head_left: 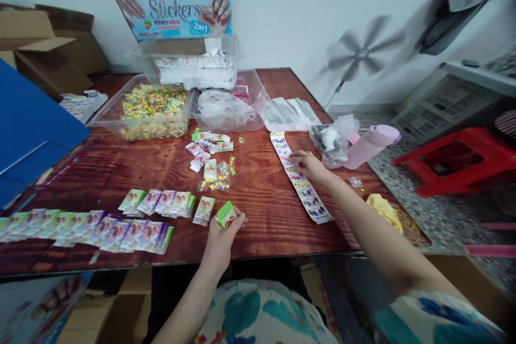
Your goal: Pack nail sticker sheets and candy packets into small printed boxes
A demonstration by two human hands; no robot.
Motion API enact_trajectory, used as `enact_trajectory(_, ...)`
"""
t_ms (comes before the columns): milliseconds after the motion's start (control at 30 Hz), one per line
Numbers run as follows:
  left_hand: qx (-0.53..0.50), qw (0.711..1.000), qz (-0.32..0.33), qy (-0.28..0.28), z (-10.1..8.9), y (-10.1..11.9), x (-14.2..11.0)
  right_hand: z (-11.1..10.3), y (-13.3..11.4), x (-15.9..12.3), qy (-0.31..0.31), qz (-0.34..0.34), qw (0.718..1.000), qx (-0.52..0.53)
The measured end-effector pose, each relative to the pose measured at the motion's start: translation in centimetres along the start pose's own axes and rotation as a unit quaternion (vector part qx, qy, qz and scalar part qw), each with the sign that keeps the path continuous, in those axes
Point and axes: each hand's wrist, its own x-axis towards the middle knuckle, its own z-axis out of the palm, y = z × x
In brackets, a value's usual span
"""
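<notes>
Near the table's front edge, my left hand (pixel 222 234) is closed around a small green-topped box (pixel 226 214). My right hand (pixel 308 163) reaches across to a long strip of nail stickers (pixel 303 187), its bent fingers closed at the strip's upper part. The strip lies flat and slanted on the table. Left of the held box is a small stack of green and white boxes (pixel 203 210). Several loose boxes (pixel 210 169) and small clear bags of colourful candy (pixel 221 178) lie farther back.
Rows of boxes (pixel 116 232) line the left front. Behind stand clear bins, one of candy (pixel 155 107) and one of white packets (pixel 197 71). Clear plastic sleeves (pixel 291 113), a pink bottle (pixel 373 145) and yellow cloth (pixel 384 212) are at right. A red stool (pixel 463 161) stands beyond.
</notes>
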Motion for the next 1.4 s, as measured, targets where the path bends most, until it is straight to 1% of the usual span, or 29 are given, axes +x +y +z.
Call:
enact_trajectory(67, 0.011, 1.000, 0.015, -0.012, 0.2, 0.0, 0.3, 0.0, -0.2, -0.1, 0.017, 0.000, 1.000, -0.006)
enact_trajectory(133, 0.042, 0.998, 0.047, -0.026, 0.5, 0.2, 0.4, -0.2, -1.1, -0.3, 0.038, -0.004, 0.999, -0.008)
enact_trajectory(167, 0.063, 0.995, 0.069, -0.032, 0.6, 0.5, 0.5, -0.5, -1.8, -0.5, 0.050, -0.008, 0.999, -0.010)
enact_trajectory(233, 0.107, 0.986, 0.117, -0.043, 1.1, 1.3, 0.6, -1.0, -4.1, -1.1, 0.071, -0.018, 0.997, 0.007)
enact_trajectory(267, 0.122, 0.981, 0.142, -0.047, 1.4, 1.8, 0.6, -1.3, -5.6, -1.5, 0.073, -0.021, 0.997, 0.032)
enact_trajectory(300, 0.129, 0.977, 0.163, -0.050, 1.8, 2.2, 0.7, -1.5, -7.2, -1.9, 0.062, -0.022, 0.994, 0.084)
enact_trajectory(367, 0.122, 0.973, 0.188, -0.062, 2.5, 2.9, 0.8, -1.6, -10.6, -2.7, -0.001, -0.013, 0.977, 0.215)
enact_trajectory(400, 0.111, 0.974, 0.184, -0.070, 2.8, 3.1, 0.9, -1.5, -12.1, -3.2, -0.031, -0.008, 0.964, 0.264)
enact_trajectory(433, 0.098, 0.977, 0.170, -0.078, 3.0, 3.1, 1.0, -1.3, -13.6, -3.5, -0.041, -0.002, 0.956, 0.292)
enact_trajectory(467, 0.084, 0.982, 0.149, -0.081, 3.1, 3.0, 1.2, -1.0, -14.8, -3.8, -0.029, 0.004, 0.954, 0.297)
enact_trajectory(533, 0.059, 0.989, 0.111, -0.074, 3.1, 2.5, 1.4, -0.3, -16.5, -4.4, 0.024, 0.004, 0.965, 0.263)
enact_trajectory(567, 0.047, 0.991, 0.104, -0.063, 2.9, 2.3, 1.5, 0.1, -17.1, -4.7, 0.044, -0.006, 0.970, 0.238)
enact_trajectory(600, 0.036, 0.993, 0.104, -0.050, 2.7, 2.0, 1.6, 0.4, -17.6, -4.9, 0.050, -0.023, 0.975, 0.217)
enact_trajectory(700, 0.005, 0.994, 0.111, -0.023, 1.8, 1.9, 1.8, 1.3, -18.4, -5.7, 0.006, -0.080, 0.976, 0.202)
enact_trajectory(767, -0.009, 0.994, 0.104, -0.025, 1.3, 2.0, 1.7, 1.9, -18.5, -6.1, -0.010, -0.084, 0.973, 0.214)
enact_trajectory(800, -0.011, 0.995, 0.097, -0.033, 1.2, 2.0, 1.7, 2.3, -18.5, -6.3, -0.007, -0.076, 0.973, 0.219)
enact_trajectory(867, -0.007, 0.996, 0.076, -0.042, 1.1, 2.0, 1.5, 2.9, -18.5, -6.5, 0.022, -0.053, 0.973, 0.224)
enact_trajectory(933, -0.013, 0.998, 0.045, -0.032, 1.1, 1.8, 1.4, 3.3, -18.6, -6.8, 0.049, -0.056, 0.974, 0.214)
enact_trajectory(967, -0.026, 0.999, 0.027, -0.022, 1.2, 1.8, 1.3, 3.5, -18.7, -6.9, 0.049, -0.075, 0.975, 0.205)
enact_trajectory(1067, -0.086, 0.996, -0.008, 0.009, 1.1, 2.0, 1.3, 3.8, -19.1, -7.3, 0.004, -0.146, 0.974, 0.175)
enact_trajectory(1133, -0.112, 0.993, -0.023, 0.009, 0.8, 2.4, 1.3, 4.1, -19.2, -7.4, -0.008, -0.166, 0.972, 0.165)
enact_trajectory(1200, -0.113, 0.993, -0.035, -0.006, 0.6, 2.6, 1.2, 4.4, -19.0, -7.3, 0.000, -0.162, 0.972, 0.168)
enact_trajectory(1300, -0.070, 0.997, -0.034, -0.028, 0.3, 2.5, 0.9, 5.0, -18.6, -7.0, 0.024, -0.136, 0.975, 0.175)
enact_trajectory(1367, -0.055, 0.997, -0.047, -0.025, 0.2, 2.4, 0.8, 5.2, -18.4, -7.0, 0.028, -0.133, 0.976, 0.171)
enact_trajectory(1400, -0.062, 0.996, -0.061, -0.017, 0.1, 2.4, 0.7, 5.3, -18.4, -7.1, 0.019, -0.145, 0.975, 0.164)
